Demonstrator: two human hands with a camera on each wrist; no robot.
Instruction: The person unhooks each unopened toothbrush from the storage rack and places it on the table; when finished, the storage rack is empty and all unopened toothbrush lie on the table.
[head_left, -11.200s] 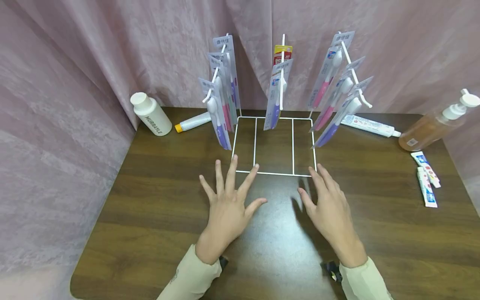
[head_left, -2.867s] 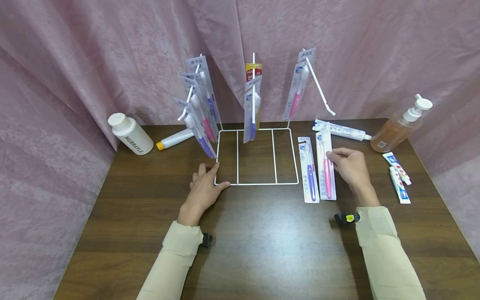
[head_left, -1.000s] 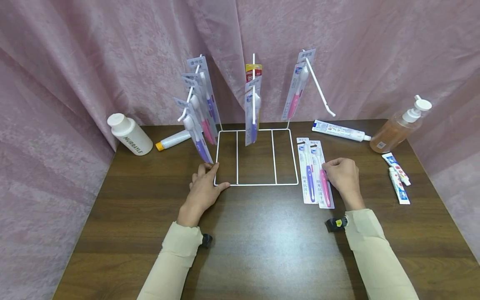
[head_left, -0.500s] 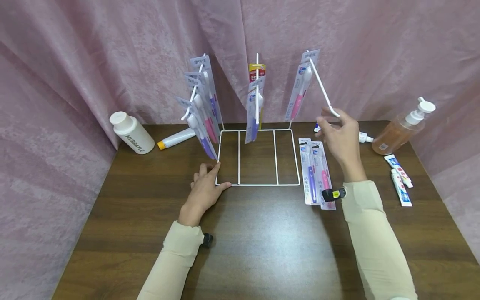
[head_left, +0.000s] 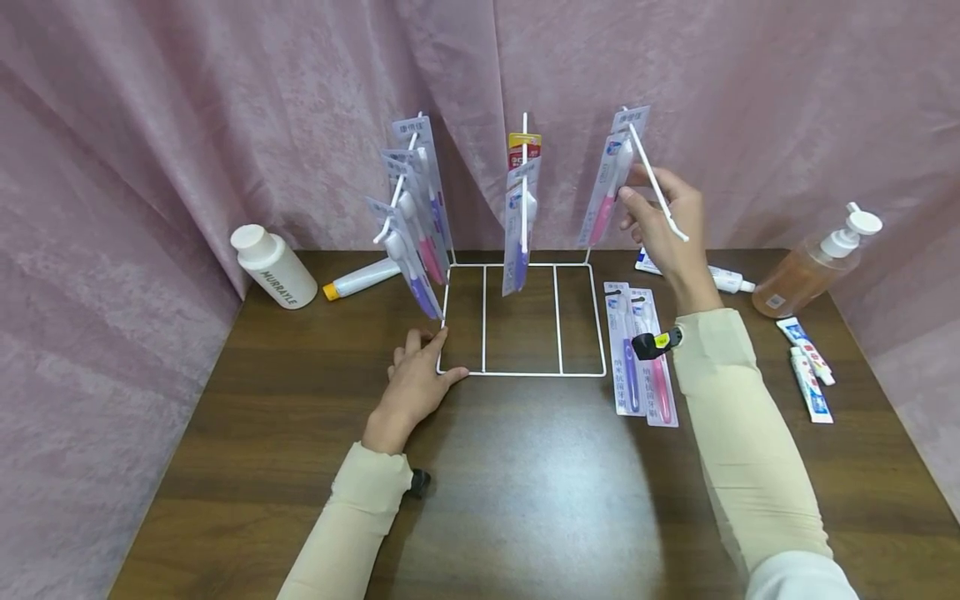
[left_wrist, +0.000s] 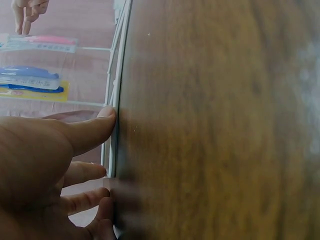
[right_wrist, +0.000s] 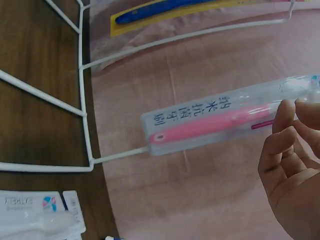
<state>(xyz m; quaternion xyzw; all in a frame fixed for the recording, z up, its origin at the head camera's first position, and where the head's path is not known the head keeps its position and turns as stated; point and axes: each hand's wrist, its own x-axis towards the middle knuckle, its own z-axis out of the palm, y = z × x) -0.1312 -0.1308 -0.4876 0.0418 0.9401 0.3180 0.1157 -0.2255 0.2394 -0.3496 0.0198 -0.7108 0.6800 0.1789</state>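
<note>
My left hand (head_left: 416,379) rests at the front left corner of a white wire rack (head_left: 525,374). Its thumb lies on the front wire and the index finger touches the side wire. On the rack's right hook hangs a packaged pink toothbrush (head_left: 604,196). My right hand (head_left: 667,212) is behind that hook, thumb and bent fingertips at the package's right edge. In the right wrist view the fingertips overlap the pink toothbrush package (right_wrist: 210,122); whether they pinch it is unclear. Two packaged toothbrushes, purple (head_left: 632,375) and pink (head_left: 660,390), lie on the table.
Several packaged toothbrushes (head_left: 416,267) hang from the left hook. More packs (head_left: 517,242) hang in the middle. A white bottle (head_left: 277,271), a yellow-capped tube (head_left: 363,279), toothpaste (head_left: 727,279), a pump bottle (head_left: 798,279) and two small tubes (head_left: 810,383) surround the rack.
Two packaged toothbrushes from the right hook now lie on the table. My right hand has left them and risen to the pink one still hanging. My left hand stays at the rack corner.
</note>
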